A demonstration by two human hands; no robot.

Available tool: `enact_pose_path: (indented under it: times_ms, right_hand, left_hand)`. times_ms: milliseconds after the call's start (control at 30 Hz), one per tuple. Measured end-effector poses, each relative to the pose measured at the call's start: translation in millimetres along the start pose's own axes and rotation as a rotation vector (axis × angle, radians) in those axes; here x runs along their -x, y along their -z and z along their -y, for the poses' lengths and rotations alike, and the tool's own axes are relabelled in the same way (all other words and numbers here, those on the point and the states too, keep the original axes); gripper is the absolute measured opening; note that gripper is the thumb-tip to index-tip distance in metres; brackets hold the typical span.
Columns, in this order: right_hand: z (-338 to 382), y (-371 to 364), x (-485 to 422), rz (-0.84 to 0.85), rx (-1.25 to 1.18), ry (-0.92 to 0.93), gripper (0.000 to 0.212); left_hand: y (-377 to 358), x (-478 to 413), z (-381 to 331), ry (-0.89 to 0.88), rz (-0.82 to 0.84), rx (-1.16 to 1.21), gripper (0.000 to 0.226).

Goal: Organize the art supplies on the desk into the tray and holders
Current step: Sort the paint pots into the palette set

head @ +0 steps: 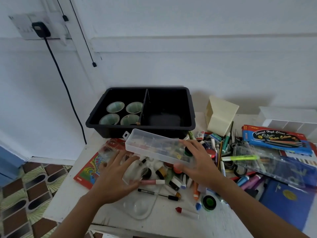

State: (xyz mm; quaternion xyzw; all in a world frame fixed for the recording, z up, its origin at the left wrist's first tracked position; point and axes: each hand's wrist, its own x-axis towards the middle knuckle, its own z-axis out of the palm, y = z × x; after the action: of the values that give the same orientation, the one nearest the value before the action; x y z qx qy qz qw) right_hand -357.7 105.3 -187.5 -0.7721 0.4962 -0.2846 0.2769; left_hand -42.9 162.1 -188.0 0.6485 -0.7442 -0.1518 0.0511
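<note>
Two hands work over a cluttered white worktop point(68, 203). The right hand point(199, 162) grips the right end of a clear box point(151, 145), with its fingers laid fairly flat on the lid and its thumb pinching from below, visible through the plastic. The box is held tilted above the clutter, just in front of the black tray point(96, 117).

The left hand point(116, 176) is open, fingers spread and straight, holding nothing. It lies over a red book point(89, 170), and its fingertips are near the box's left end; whether they touch it cannot be told.

The tray stands at the back of the worktop near the wall. A divider point(145, 105) splits it in two, and four cups point(115, 106) sit in the left compartment.

A cream holder point(221, 115) leans just right of the tray. Further right lies a blue paint pack point(274, 140), with a yellow highlighter point(240, 158) in front of it.

Pens, tubes and small pots lie scattered under and between the hands. A green-lidded pot point(208, 202) lies near the front
</note>
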Motion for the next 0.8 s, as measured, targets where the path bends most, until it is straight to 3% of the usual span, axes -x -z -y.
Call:
enact_pose_path:
  times_ms: [133,367,533,633,733,800]
  right_hand:
    - [5,-9,1,0.029,-0.001,0.042,0.081]
    - [11,-25,-1,0.058,0.052,0.080,0.081]
    - [14,-32,-4,0.061,0.046,0.090,0.081]
    - [19,-34,-5,0.036,0.015,0.107,0.080]
    - [25,-34,-7,0.017,-0.061,0.151,0.078]
    - [30,-33,-9,0.038,-0.093,0.179,0.081]
  left_hand:
    - [7,17,21,-0.090,-0.051,0.082,0.078]
    - [3,40,58,-0.109,0.128,0.217,0.084]
    - [-2,42,63,-0.034,0.048,0.409,0.073]
    - [2,37,43,0.105,-0.227,0.703,0.050]
    - [22,24,14,0.300,-0.533,1.101,0.048]
    - [37,13,10,0.452,-0.428,1.396,0.045]
